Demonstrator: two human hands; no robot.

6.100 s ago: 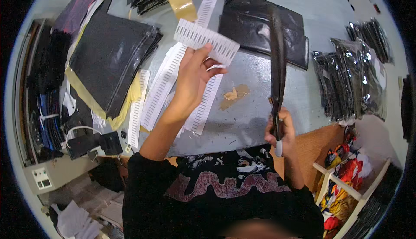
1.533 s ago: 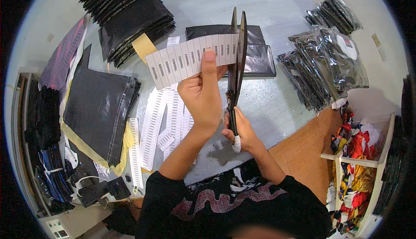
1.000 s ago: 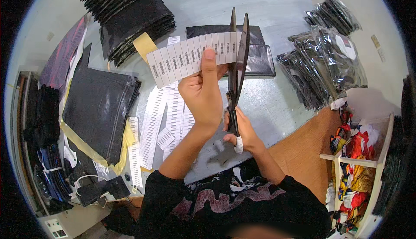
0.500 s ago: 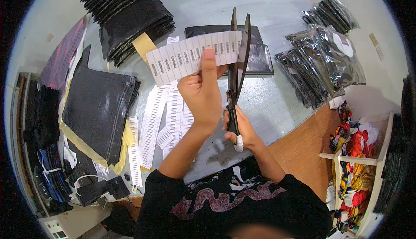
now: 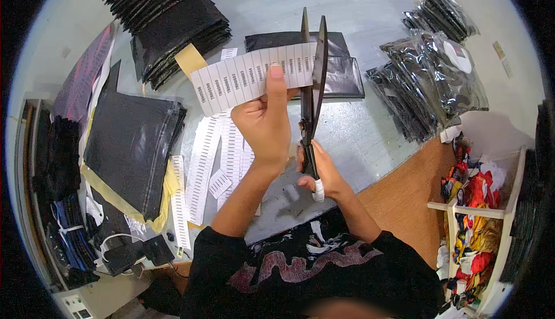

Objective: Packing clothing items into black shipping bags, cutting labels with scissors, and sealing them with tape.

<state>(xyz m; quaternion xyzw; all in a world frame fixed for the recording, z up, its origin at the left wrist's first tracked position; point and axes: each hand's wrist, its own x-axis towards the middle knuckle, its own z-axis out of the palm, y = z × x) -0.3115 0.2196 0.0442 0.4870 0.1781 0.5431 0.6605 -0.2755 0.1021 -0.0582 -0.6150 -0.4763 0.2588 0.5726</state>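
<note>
White label strip (image 5: 243, 79), a single length, hangs above the grey-blue table (image 5: 358, 7) in the head view, pinched between the thumb and fingers of your left hand (image 5: 263, 128). Your right hand (image 5: 326, 171) grips one pair of scissors (image 5: 307, 123), its two blades parted about the strip's right end. At least three paper strips (image 5: 202, 174) and one short piece (image 5: 219, 184) lie below. The held strip curves gently, ruled into narrow, dark-printed cells.

My label strip (image 5: 231, 80) is white, crossed by thin lines and dark print, my scissors (image 5: 307, 119) are black with a white-wrapped handle (image 5: 318, 190), my worktop (image 5: 347, 1) is pale blue-grey, the stacked packets (image 5: 185, 36) at eleven o'clock are black, and the cloths (image 5: 477, 226) at four mix red, yellow and white.
</note>
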